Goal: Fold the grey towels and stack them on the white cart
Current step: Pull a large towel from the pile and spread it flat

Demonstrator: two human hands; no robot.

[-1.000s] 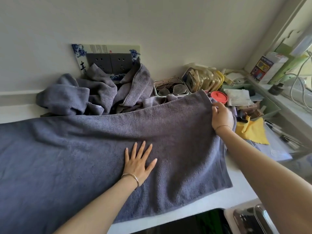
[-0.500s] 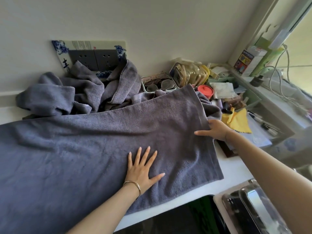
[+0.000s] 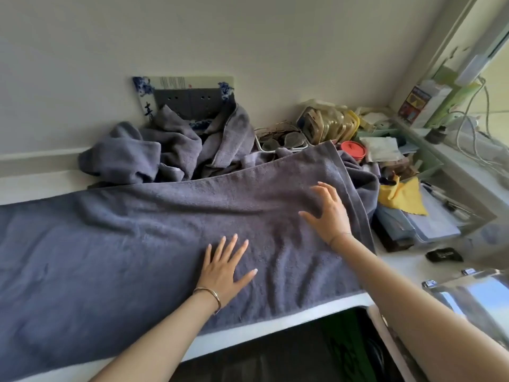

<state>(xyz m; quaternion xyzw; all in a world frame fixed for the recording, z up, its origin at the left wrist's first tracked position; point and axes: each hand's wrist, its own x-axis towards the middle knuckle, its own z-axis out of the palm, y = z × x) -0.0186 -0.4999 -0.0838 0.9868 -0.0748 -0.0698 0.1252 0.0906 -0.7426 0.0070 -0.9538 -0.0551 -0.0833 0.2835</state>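
Head view, looking down at a white worktop [image 3: 278, 323] against a pale wall.

A large grey towel [image 3: 115, 244] lies spread flat across the worktop, reaching from the left edge of the view almost to its right end. Its near hem runs along the front edge of the worktop. Its far right corner rides up over clutter behind it.

Left hand [image 3: 223, 271]: palm down on the towel near the front edge, fingers [image 3: 230, 245] straight and spread, thumb out to the right. It presses flat and grips nothing. A thin bangle [image 3: 210, 295] sits at the wrist.

Right hand [image 3: 330, 210]: over the right part of the towel, near its side hem. Fingers [image 3: 316, 188] spread and slightly curled, holding nothing. Cannot tell whether the fingertips touch the cloth or sit just above it.

Behind the spread towel, a heap of crumpled grey towels [image 3: 165, 150] is bunched against the wall, partly covering a grey socket panel [image 3: 190, 102].

To the right of the heap: a small tray of glasses [image 3: 281, 139], clear lidded containers [image 3: 327, 122], a red lid [image 3: 353, 150], a yellow cloth [image 3: 402, 198], and papers and pens near the window ledge.

A shiny metal lid [image 3: 473, 293] is at the lower right.
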